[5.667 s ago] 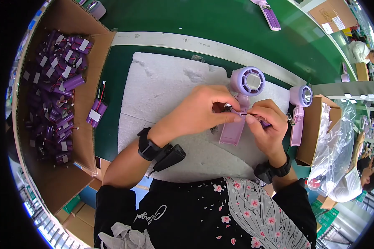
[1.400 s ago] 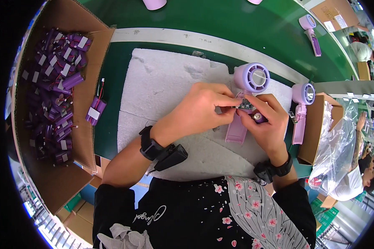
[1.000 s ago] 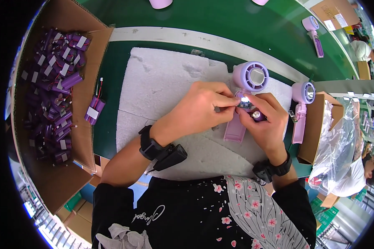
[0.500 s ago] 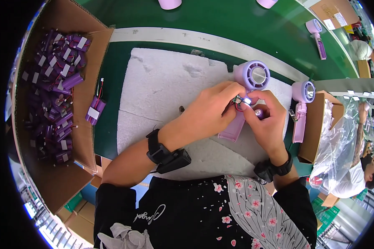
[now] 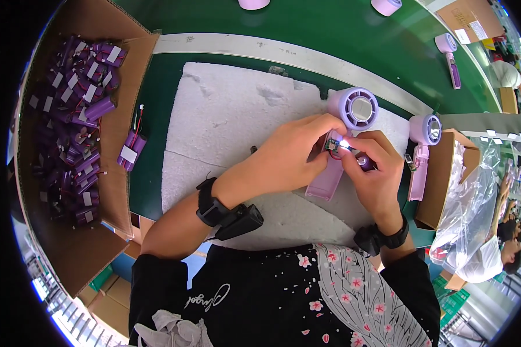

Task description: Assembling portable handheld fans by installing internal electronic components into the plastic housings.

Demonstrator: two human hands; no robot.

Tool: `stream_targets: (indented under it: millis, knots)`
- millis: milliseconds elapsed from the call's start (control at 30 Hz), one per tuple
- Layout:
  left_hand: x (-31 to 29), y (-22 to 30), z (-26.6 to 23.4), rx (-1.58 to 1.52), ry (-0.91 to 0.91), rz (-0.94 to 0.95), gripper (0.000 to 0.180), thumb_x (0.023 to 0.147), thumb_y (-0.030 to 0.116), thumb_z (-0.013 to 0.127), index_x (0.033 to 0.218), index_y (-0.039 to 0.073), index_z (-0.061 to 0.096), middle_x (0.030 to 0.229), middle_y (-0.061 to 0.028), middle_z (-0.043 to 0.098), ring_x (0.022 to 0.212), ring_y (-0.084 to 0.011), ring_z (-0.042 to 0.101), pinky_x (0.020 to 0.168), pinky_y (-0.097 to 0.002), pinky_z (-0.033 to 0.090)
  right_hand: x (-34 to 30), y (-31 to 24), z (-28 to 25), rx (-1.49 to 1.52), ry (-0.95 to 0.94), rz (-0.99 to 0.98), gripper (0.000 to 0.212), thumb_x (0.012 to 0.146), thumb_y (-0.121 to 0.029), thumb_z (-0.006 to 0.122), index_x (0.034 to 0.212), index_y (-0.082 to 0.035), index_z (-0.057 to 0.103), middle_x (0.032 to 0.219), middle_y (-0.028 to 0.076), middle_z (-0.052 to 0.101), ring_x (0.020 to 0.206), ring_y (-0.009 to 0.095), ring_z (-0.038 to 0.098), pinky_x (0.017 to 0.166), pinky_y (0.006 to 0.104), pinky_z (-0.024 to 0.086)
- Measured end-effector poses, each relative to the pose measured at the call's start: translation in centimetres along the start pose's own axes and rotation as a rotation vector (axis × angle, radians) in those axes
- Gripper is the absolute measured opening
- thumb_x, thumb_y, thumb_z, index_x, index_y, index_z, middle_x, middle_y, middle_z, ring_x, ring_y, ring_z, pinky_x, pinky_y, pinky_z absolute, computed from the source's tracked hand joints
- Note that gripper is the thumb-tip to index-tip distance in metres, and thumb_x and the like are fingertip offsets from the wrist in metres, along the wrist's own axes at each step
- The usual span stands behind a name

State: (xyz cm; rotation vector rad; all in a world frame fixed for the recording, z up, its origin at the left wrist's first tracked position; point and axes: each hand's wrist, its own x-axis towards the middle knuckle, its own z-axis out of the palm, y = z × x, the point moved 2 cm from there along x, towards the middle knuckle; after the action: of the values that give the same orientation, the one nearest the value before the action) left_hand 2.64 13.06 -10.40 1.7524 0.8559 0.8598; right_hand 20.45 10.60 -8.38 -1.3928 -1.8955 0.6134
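Note:
A lilac handheld fan [image 5: 359,110] lies on a white foam slab [image 5: 214,121], its opened handle shell [image 5: 325,182] pointing toward me. Above the handle, my left hand [image 5: 295,151] pinches a small green circuit board [image 5: 332,144] between thumb and fingertips. My right hand [image 5: 377,173] has thumb and index finger at the board's right edge, where a bright white light glows. Within its curled fingers sits a purple cylindrical battery [image 5: 365,162], partly hidden. Thin red wire shows under the board; what the right fingertips pinch is lost in the glare.
At left stands a cardboard box [image 5: 121,115] of purple battery packs; one pack [image 5: 132,151] lies beside it. A second opened fan [image 5: 425,130] rests at right by a carton [image 5: 440,191] with clear plastic. Fan parts sit on the green belt [image 5: 324,29] beyond a pale rail. People sit far right.
The circuit board has tilted and shows more of its face between my fingers. Both hands stay close together over the handle. The fan parts on the far green belt have shifted right.

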Motion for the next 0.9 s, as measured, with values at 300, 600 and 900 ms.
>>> stream_targets:
  millis: [300, 600, 900]
  knots:
    - [0.0, 0.1, -0.2, -0.015, -0.037, -0.020, 0.039, 0.079, -0.006, 0.060, 0.117, 0.003, 0.055, 0.102, -0.0104, 0.064, 0.081, -0.0225, 0.062, 0.075, -0.0337, 0.052, -0.4, -0.2, 0.0, -0.100, 0.041, -0.070, 0.018, 0.077, -0.002, 0.076, 0.094, 0.000, 0.071, 0.088, 0.008, 0.065, 0.065, 0.013, 0.060, 0.056, 0.0236, 0.048]
    - [0.8, 0.0, -0.1, -0.062, -0.032, -0.065, 0.029, 0.086, -0.003, 0.062, 0.114, 0.002, 0.066, 0.108, -0.0143, 0.066, 0.092, -0.0261, 0.066, 0.079, -0.0323, 0.053, 0.0, -0.1, -0.7, -0.145, 0.046, -0.042, 0.020, 0.075, -0.007, 0.079, 0.093, -0.002, 0.070, 0.088, 0.009, 0.064, 0.061, 0.018, 0.063, 0.055, 0.0281, 0.051]
    - [1.1, 0.8, -1.0, 0.118, -0.123, 0.047, 0.032, 0.084, -0.005, 0.063, 0.113, 0.006, 0.070, 0.110, -0.0155, 0.066, 0.097, -0.0287, 0.066, 0.080, -0.0340, 0.053, 0.7, 0.3, -2.2, -0.125, -0.311, 0.030, 0.035, 0.068, -0.008, 0.084, 0.096, -0.001, 0.064, 0.085, 0.009, 0.065, 0.064, 0.019, 0.064, 0.060, 0.0270, 0.051]
